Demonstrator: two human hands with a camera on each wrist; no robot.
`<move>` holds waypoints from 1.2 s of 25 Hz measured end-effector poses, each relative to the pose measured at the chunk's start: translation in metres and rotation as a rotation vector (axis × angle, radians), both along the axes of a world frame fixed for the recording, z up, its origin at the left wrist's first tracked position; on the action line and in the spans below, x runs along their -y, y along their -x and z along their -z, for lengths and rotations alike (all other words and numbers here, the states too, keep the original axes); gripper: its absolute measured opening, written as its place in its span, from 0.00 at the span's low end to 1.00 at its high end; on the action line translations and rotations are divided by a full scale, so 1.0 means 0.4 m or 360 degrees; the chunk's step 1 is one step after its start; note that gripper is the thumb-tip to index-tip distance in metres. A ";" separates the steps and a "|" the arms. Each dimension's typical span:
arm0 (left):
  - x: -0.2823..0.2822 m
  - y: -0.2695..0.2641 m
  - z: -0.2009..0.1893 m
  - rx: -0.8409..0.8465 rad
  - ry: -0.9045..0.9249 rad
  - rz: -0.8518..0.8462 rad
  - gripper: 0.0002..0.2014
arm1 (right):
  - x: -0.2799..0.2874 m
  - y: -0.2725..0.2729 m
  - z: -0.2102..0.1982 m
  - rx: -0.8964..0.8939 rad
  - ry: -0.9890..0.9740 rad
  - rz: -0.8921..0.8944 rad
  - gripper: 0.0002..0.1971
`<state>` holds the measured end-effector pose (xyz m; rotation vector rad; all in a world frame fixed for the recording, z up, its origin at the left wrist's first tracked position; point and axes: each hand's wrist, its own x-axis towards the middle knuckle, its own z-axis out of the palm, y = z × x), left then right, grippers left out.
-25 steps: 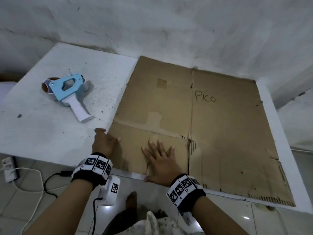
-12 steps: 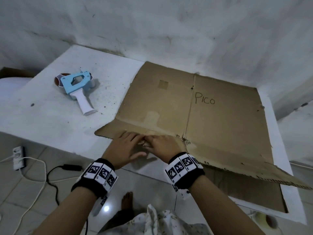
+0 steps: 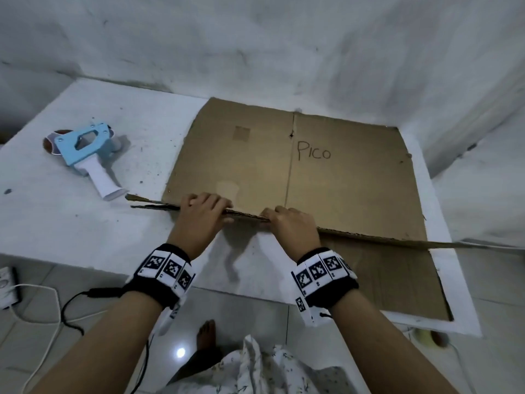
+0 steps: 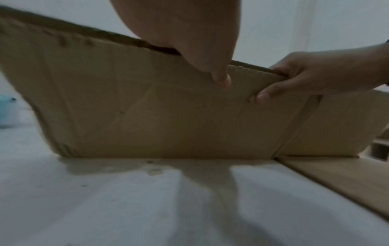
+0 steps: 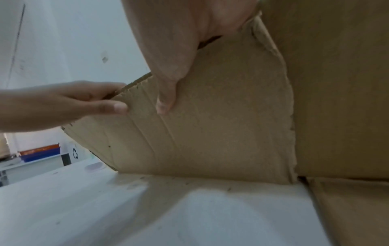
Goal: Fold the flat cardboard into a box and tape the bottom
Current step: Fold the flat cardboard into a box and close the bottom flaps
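Left hand [image 3: 203, 213] and right hand [image 3: 289, 223] both grip the cardboard [image 3: 284, 166] near edge, raised off the bench [image 3: 71, 223]; folding barely begun, tape gun [image 3: 88, 155] left of it untouched.

White table [image 3: 71, 223], power strip [image 3: 7, 285] on floor, perhaps a tape roll [image 3: 429, 338]

— Where are the hands?
— Left hand [image 3: 202, 213] and right hand [image 3: 292, 226] both grip the cardboard [image 3: 298, 172] by its lifted near edge.
— And the tape dispenser [image 3: 85, 155]?
— Left of the cardboard, on the tabletop [image 3: 71, 223].
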<state>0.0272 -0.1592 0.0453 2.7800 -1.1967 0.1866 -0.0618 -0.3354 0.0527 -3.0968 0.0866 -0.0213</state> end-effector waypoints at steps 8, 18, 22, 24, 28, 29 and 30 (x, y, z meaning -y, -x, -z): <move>0.060 -0.032 -0.008 -0.0024 0.0026 -0.0088 0.17 | 0.044 0.018 0.033 0.0412 0.0183 0.0420 0.14; 0.239 -0.054 0.001 -0.0294 0.0137 0.0064 0.21 | 0.113 -0.040 0.069 0.0457 0.0216 0.0580 0.31; 0.258 -0.071 0.001 -0.0294 0.0190 0.0100 0.23 | 0.099 -0.047 0.102 0.0505 0.0052 0.0720 0.39; 0.285 -0.060 0.001 -0.0263 0.0155 0.0234 0.27 | 0.098 -0.057 0.087 0.0447 -0.0176 0.0733 0.32; 0.352 -0.063 0.006 -0.0377 0.0171 0.0265 0.25 | 0.108 -0.059 0.044 0.0208 -0.0485 0.0761 0.37; 0.362 -0.064 0.008 -0.0387 0.0198 0.0251 0.24 | 0.113 -0.045 0.043 0.0192 -0.0486 0.0799 0.35; 0.367 -0.065 0.009 -0.0386 0.0212 0.0235 0.24 | 0.116 -0.025 0.053 0.0175 -0.0488 0.0829 0.33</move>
